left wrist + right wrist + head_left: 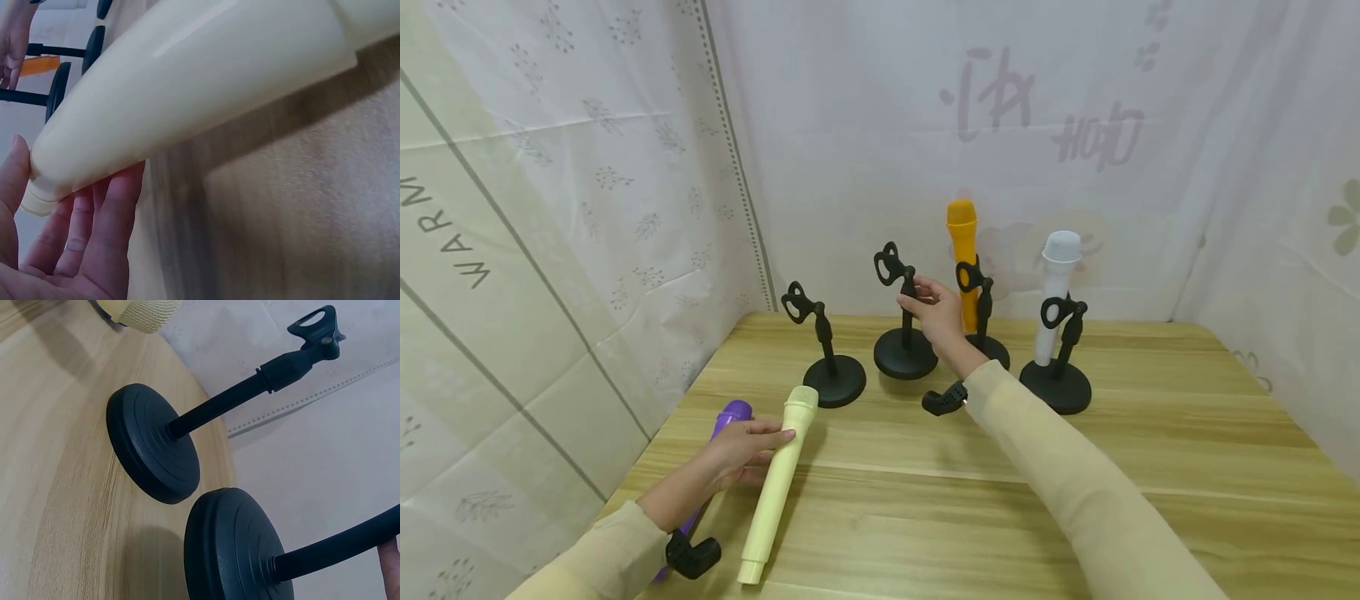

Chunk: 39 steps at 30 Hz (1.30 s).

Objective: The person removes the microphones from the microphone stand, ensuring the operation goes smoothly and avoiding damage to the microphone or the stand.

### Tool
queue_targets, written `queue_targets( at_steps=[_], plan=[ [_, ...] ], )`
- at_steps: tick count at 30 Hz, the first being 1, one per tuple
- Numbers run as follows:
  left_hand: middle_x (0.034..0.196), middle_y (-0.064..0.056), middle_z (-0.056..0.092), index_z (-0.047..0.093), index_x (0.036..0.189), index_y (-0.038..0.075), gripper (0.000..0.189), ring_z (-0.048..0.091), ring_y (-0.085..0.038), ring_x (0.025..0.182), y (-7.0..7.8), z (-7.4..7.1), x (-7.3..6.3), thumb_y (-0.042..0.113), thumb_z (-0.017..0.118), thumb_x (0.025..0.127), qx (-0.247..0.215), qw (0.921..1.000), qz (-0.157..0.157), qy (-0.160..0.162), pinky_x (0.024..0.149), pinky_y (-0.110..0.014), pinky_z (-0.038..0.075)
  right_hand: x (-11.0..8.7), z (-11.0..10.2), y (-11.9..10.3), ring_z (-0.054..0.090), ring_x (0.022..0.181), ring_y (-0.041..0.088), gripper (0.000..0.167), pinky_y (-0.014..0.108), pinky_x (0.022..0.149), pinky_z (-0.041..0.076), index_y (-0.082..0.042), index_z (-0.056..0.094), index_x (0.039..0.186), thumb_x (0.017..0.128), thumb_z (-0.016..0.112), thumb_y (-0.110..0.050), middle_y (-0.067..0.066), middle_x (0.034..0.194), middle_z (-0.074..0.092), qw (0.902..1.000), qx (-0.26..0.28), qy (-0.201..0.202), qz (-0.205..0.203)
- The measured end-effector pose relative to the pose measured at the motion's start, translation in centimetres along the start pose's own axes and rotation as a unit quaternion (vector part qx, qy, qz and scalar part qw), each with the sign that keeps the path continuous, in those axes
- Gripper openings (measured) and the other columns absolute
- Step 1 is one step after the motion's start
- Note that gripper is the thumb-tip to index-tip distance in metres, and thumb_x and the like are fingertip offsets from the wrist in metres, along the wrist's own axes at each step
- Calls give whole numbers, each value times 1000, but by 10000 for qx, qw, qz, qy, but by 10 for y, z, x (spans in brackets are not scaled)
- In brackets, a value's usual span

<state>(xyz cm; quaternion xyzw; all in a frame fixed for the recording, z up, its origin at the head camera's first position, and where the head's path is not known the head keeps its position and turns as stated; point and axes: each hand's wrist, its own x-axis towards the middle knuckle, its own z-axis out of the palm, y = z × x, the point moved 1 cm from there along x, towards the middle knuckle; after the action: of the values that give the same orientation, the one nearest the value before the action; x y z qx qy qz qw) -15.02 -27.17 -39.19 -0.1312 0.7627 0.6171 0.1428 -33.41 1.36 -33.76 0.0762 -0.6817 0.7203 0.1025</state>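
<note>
My left hand (741,454) holds a pale yellow microphone (777,492) between thumb and fingers, just below its mesh head. In the left wrist view, the microphone's body (194,81) slants over the wood and casts a shadow. Partly hidden under that hand and wrist is a purple microphone (735,411). My right hand (943,318) grips the upright of a black microphone stand (906,357) with an unfilled clip. The right wrist view has this stand's round base (231,550) close over the table, a shadow beside it.
To the left stands another black stand (835,383) with an unfilled clip. On the right, two stands hold an orange microphone (962,229) and a white microphone (1062,258). The wooden table (1157,417) meets printed cloth (850,150) at the back and sides.
</note>
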Motion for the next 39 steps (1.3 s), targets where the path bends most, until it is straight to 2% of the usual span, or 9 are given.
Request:
queue_targets(
  at_steps=[4, 9, 13, 18, 25, 39],
  plan=[
    [94, -11, 68, 53, 129, -8, 57, 68, -27, 84, -3, 0, 0, 26, 74, 88, 44, 10000, -15, 87, 70, -47, 58, 4, 5, 5, 58, 98, 23, 40, 32, 88, 52, -9, 66, 122, 84, 78, -11, 9, 107, 60, 10000, 65, 40, -24],
    [94, -11, 67, 51, 129, -9, 61, 67, -24, 81, -6, 0, 0, 28, 75, 87, 316, 9993, 19, 202, 68, -46, 57, 9, 10, 12, 59, 97, 23, 39, 32, 86, 53, -9, 67, 121, 83, 78, -11, 9, 105, 60, 10000, 35, 48, -52],
    [97, -12, 66, 51, 130, -10, 63, 66, -24, 82, -7, 0, 0, 29, 75, 87, 487, 9985, 38, 263, 68, -47, 57, 13, 14, 17, 59, 96, 23, 40, 31, 86, 53, -8, 67, 120, 82, 80, -14, 9, 104, 61, 10000, 74, 14, -43],
    [101, -13, 64, 54, 130, -7, 64, 65, -25, 85, -7, -1, 2, 33, 76, 85, 694, 9968, -26, 399, 67, -46, 57, 15, 19, 22, 59, 95, 23, 39, 31, 85, 54, -6, 66, 119, 83, 79, -10, 10, 104, 59, 9998, 171, 2, -35],
    [97, -12, 62, 55, 128, -7, 62, 61, -25, 83, -10, -1, 1, 33, 76, 85, 769, 9958, -21, 492, 66, -44, 57, 18, 23, 31, 59, 94, 23, 38, 31, 84, 54, -5, 66, 120, 84, 77, -7, 10, 102, 59, 9999, 165, 31, 10],
    [95, -10, 65, 57, 126, -7, 66, 64, -23, 80, -20, -4, 2, 37, 79, 82, 805, 9949, -93, 602, 65, -43, 57, 19, 33, 37, 60, 94, 23, 38, 31, 84, 54, -4, 66, 120, 83, 77, -6, 11, 102, 59, 9995, 289, 0, 122]
  ],
)
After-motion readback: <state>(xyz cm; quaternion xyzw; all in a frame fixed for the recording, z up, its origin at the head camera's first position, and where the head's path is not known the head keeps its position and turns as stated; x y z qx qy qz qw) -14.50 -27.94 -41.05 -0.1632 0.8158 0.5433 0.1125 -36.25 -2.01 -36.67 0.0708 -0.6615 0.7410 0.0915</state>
